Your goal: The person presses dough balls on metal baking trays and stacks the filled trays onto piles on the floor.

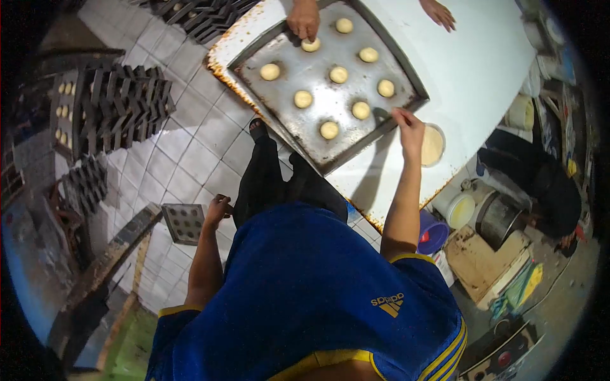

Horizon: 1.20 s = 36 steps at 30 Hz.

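Note:
A metal tray (286,47) with several pale round dough pieces (338,75) lies on the white table (470,76). My right hand (410,127) is over the tray's near right rim, its fingertips pinched together; what they hold, if anything, is too small to make out. Beside it stands a round bowl (433,145) of pale, grainy contents. My left hand (219,208) hangs low at my left side, fingers loosely curled and apart, holding nothing visible. At the top, another person's hand (305,20) touches a dough piece (311,45); their other hand (437,14) is above the table.
Stacked dark trays (121,108) stand at the left, some with dough pieces. A small moulded tray (184,223) is near my left hand. Buckets (459,209), a large pot (499,217) and a bending person (540,181) are at the right. The table's edge is rusty.

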### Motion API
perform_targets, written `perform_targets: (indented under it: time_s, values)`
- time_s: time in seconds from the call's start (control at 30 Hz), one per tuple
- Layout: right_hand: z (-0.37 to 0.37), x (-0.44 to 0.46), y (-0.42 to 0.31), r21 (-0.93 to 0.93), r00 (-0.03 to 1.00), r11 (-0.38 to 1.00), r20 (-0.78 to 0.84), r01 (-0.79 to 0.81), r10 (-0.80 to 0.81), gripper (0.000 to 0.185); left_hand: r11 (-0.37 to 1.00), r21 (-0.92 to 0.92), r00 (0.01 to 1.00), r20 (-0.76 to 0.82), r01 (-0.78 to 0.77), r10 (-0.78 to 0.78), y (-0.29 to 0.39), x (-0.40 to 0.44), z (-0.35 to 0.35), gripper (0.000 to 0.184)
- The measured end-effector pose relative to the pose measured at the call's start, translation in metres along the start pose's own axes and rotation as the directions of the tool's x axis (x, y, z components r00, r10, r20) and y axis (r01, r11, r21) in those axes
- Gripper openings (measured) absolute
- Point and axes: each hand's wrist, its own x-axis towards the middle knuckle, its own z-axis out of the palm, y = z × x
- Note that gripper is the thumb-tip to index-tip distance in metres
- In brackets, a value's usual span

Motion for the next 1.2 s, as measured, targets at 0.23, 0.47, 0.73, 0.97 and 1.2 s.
perform_targets:
  time_s: [0.23, 0.47, 0.73, 0.97, 1.2]
  values:
    - [0.218, 0.031, -0.096, 0.04, 0.867, 0.954, 0.407, 0.297, -0.287, 0.03, 0.985, -0.17, 0.999, -0.039, 0.003, -0.01, -0.022, -0.019, -0.017, 0.033]
    - [0.324, 0.061, -0.112, -0.323, 0.605, 0.517, 0.525, 0.793, -0.599, 0.022, 0.956, -0.284, 0.987, -0.123, 0.067, -0.106, -0.067, -0.039, -0.027, 0.033]
    - [0.323, 0.018, -0.103, -0.528, 0.487, 0.126, 0.629, 0.84, -0.606, 0.038, 0.935, -0.321, 0.975, -0.11, 0.15, -0.194, -0.104, -0.051, -0.014, 0.03]
    - [0.308, 0.006, -0.115, -0.549, 0.646, 0.355, 0.546, 0.757, -0.533, 0.048, 0.91, -0.414, 0.98, -0.18, -0.001, -0.08, -0.104, -0.013, -0.067, 0.028]
    - [0.246, -0.021, -0.147, -0.236, 0.892, 0.869, -0.013, 0.436, -0.451, 0.042, 0.815, -0.455, 0.773, -0.635, -0.359, -0.014, -0.064, 0.085, -0.305, 0.036]
